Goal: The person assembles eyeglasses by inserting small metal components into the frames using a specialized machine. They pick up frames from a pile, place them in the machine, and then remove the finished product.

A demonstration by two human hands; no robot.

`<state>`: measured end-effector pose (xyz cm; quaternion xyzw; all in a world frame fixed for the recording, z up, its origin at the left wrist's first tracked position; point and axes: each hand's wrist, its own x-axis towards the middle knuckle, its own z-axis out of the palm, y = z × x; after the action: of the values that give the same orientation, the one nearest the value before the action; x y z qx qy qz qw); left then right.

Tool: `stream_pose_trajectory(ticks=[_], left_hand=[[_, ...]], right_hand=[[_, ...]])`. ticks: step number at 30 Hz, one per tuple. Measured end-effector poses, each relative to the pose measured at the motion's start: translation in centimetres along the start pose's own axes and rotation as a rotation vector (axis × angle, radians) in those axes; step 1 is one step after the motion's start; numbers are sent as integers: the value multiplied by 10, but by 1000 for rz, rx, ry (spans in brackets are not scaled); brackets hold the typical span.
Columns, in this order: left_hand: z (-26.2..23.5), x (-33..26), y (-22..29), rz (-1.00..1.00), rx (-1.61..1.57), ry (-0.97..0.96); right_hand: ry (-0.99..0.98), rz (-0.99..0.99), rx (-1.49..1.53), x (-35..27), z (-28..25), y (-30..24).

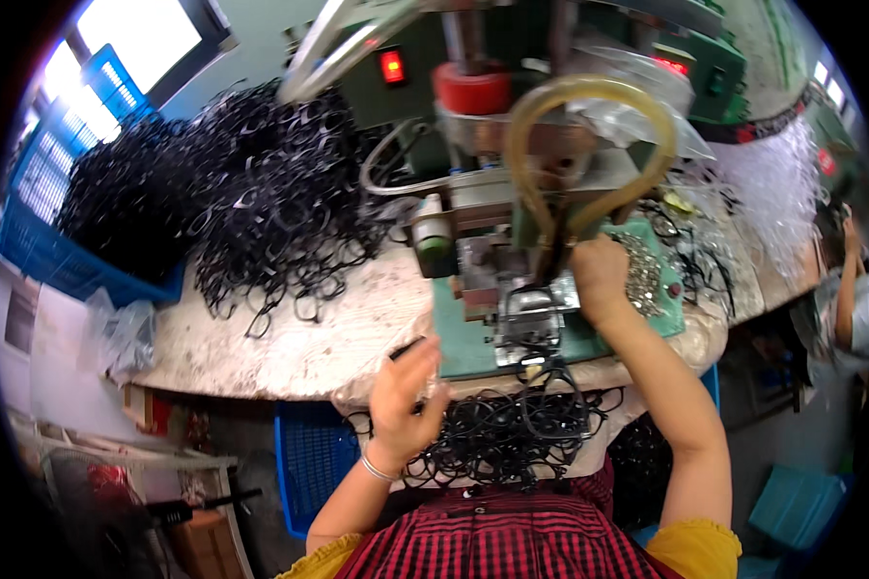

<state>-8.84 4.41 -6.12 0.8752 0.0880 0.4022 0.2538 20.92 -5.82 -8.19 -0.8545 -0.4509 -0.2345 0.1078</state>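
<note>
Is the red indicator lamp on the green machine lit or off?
Lit: the red lamp glows bright against the dark green machine panel.

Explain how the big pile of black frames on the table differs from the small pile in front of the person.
The big pile lies on the table to the left of the machine, spilling from a blue crate; no hand touches it. The small pile sits at the person's lap, below the table edge, and the left hand rests at its edge, holding a black piece. The right hand is up at the machine. Both piles are tangled black frames.
</note>
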Motion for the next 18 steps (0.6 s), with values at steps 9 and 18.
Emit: stream_pose_trajectory(ticks=[9, 18], left_hand=[[-112, 25, -87, -412, 165, 345], [-27, 75, -197, -294, 992, -106]], right_hand=[[31, 106, 264, 0, -31, 2], [107, 530, 1011, -45, -58, 17]])
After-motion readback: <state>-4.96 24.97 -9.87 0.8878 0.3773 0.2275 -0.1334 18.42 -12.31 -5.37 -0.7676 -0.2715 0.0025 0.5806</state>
